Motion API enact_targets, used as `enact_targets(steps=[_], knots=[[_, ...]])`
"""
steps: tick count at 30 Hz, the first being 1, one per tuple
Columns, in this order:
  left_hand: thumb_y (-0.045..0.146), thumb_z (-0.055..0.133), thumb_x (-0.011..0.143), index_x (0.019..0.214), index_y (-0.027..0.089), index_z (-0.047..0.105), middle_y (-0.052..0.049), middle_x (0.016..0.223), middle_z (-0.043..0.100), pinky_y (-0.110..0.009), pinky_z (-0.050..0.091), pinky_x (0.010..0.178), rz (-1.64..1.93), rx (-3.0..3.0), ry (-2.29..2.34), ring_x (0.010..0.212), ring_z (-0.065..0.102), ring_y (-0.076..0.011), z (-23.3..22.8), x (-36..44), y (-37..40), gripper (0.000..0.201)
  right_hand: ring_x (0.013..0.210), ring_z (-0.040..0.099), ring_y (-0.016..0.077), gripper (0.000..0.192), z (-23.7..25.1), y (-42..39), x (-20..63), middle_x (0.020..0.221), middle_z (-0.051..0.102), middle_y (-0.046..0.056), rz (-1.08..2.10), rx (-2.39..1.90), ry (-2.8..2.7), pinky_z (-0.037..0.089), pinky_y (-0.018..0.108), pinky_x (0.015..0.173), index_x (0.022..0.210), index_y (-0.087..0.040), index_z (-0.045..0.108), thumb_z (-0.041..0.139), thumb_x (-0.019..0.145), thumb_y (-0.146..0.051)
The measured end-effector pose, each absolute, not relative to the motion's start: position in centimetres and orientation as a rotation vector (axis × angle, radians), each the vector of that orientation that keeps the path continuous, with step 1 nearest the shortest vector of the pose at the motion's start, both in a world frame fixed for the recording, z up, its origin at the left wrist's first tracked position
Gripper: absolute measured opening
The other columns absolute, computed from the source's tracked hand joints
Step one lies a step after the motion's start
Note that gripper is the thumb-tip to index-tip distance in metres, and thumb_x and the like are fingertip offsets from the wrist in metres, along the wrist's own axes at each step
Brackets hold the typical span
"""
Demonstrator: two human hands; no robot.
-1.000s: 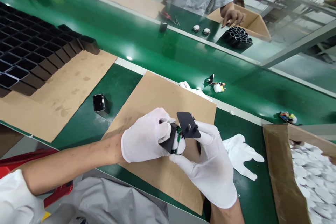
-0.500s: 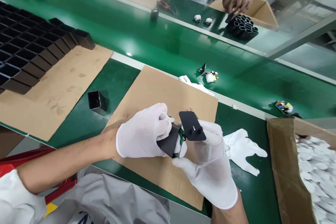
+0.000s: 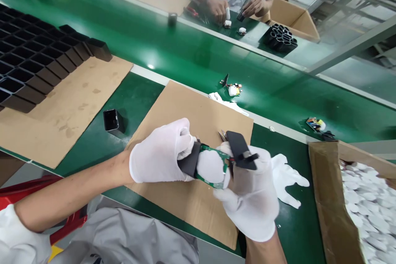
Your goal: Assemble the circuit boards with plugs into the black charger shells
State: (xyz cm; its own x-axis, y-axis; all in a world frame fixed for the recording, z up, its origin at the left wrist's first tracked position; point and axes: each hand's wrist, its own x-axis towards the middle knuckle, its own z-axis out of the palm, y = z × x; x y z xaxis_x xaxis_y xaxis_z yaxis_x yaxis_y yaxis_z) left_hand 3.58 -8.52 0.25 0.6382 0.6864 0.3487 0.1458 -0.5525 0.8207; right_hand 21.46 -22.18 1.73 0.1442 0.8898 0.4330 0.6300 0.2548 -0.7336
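Note:
My left hand (image 3: 159,150), in a white glove, is closed around a black plastic casing (image 3: 189,161). Out of the casing's right end sticks a green circuit board (image 3: 213,149) with a round white pad (image 3: 210,166) on it. My right hand (image 3: 252,198), gloved too, grips the board's outer end between thumb and fingers. A black end plate (image 3: 239,148) with metal pins stands tilted above the right fingers. Wires partly show between board and plate. Thin metal tips (image 3: 222,135) poke up behind the hands; what they belong to is hidden.
Beneath my hands lies a cardboard sheet (image 3: 198,107). A single black casing (image 3: 113,121) stands left of it, rows of casings (image 3: 34,60) farther left. At right are a spare glove (image 3: 287,179) and a box of white pads (image 3: 324,198). Circuit assemblies (image 3: 233,90) lie beyond; a co-worker's hands (image 3: 218,10) are opposite.
Much more of the circuit board now shows outside the casing, its white pad facing up. The end plate has shifted right and tilted. Across the bench, the co-worker's hands have moved left.

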Motion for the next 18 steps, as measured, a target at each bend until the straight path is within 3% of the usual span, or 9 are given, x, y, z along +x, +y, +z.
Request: enact_targets(steps=[3,5,7,13,18], knots=[[0.026,0.086,0.061,0.069,0.026,0.03,0.005,0.07,0.044,-0.03,0.039,0.05,0.976,2.095,0.629,0.059,0.052,-0.0137,0.5,2.9,-7.5,0.057,0.118,0.075,0.0354,0.061,1.9,-22.8,23.1,0.127,0.072,0.015,0.477,-1.429,-1.417,0.066,0.052,0.095,0.137,-0.03,0.058,0.076,0.09,-0.065],[0.025,0.095,0.057,0.077,0.026,0.039,0.003,0.087,0.054,-0.032,0.054,0.064,1.062,2.018,0.595,0.079,0.069,-0.0186,0.6,2.5,-6.9,0.059,0.13,0.07,0.0368,0.052,2.0,-23.1,23.7,0.131,0.074,0.012,0.44,-1.419,-1.317,0.06,0.057,0.107,0.133,-0.032,0.06,0.078,0.092,-0.056],[0.023,0.1,0.054,0.085,0.026,0.043,0.001,0.097,0.058,-0.036,0.061,0.078,1.076,1.899,0.533,0.096,0.075,-0.0235,0.6,2.4,-6.8,0.065,0.131,0.069,0.0371,0.045,2.1,-23.2,23.5,0.132,0.075,0.009,0.414,-1.38,-1.213,0.059,0.058,0.108,0.129,-0.033,0.064,0.08,0.091,-0.05],[0.022,0.095,0.061,0.075,0.025,0.038,-0.001,0.087,0.063,-0.034,0.059,0.072,0.889,1.894,0.482,0.087,0.073,-0.0229,1.0,3.2,-8.1,0.059,0.092,0.08,0.0328,0.066,3.6,-22.9,20.4,0.111,0.082,0.008,0.668,-1.247,-1.196,0.069,0.046,0.076,0.132,-0.031,0.072,0.094,0.074,-0.054],[0.018,0.084,0.064,0.068,0.026,0.032,-0.001,0.08,0.06,-0.033,0.058,0.071,0.762,1.946,0.49,0.087,0.071,-0.0221,1.3,4.0,-8.9,0.053,0.088,0.079,0.03,0.064,3.7,-23.2,20.0,0.108,0.082,0.008,0.72,-1.275,-1.199,0.068,0.045,0.082,0.132,-0.032,0.073,0.094,0.075,-0.054]])
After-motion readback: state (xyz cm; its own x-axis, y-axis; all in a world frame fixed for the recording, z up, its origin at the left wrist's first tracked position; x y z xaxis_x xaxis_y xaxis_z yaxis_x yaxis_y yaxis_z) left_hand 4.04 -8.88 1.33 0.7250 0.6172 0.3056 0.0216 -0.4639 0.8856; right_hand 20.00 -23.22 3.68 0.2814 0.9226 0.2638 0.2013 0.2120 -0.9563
